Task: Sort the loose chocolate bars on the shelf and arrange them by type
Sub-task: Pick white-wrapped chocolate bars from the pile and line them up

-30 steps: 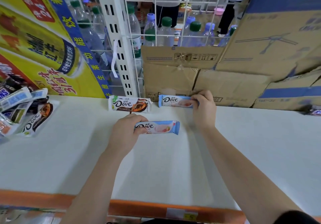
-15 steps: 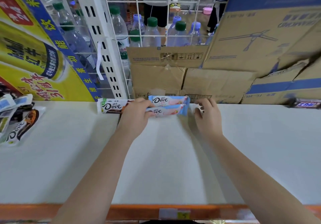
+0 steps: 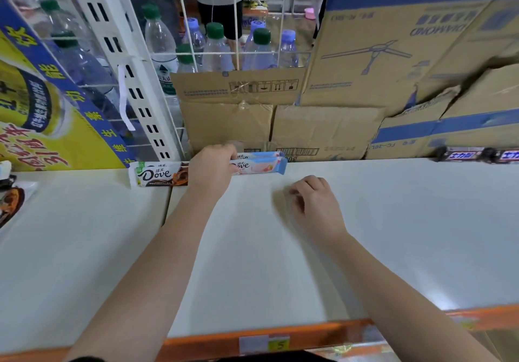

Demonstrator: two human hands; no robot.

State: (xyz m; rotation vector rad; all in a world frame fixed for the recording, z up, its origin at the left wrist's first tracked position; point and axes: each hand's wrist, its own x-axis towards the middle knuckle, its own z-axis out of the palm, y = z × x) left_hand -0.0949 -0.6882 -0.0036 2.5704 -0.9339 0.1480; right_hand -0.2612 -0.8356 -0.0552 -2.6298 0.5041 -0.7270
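My left hand (image 3: 211, 168) is at the back of the white shelf (image 3: 252, 263), fingers curled over the left end of the front pale-blue Dove bar (image 3: 262, 165), thumb on its face. That's a firm hold. The bar lies flat and lengthwise, its right end poking out past my knuckles. Tight behind it sits the rear pale-blue Dove bar (image 3: 264, 154), same wrapper, the two lying parallel and touching along their long sides, right up against the foot of the cardboard boxes (image 3: 323, 128).

Just left of my hand lies the brown-and-white Dove bar (image 3: 157, 175), logo facing up; my hand covers its right end, so I can't tell whether it meets the blue pair.

My right hand (image 3: 314, 204) is out on the bare shelf, nearer to me and a little right of the blue bars, fingers loosely curled, nothing in it, touching no bar.

Far right, along the back edge, two Snickers bars (image 3: 460, 154) lie end to end, well apart from the Dove group. At the far left edge a heap of loose chocolate wrappers (image 3: 11, 204) shows only in part, too blurred to name types.

Behind the wire grid stand water bottles (image 3: 214, 49) with green and lilac caps. A yellow drinks poster (image 3: 42, 114) leans at the left. The orange shelf lip (image 3: 323, 336) carries a price tag (image 3: 264, 343).
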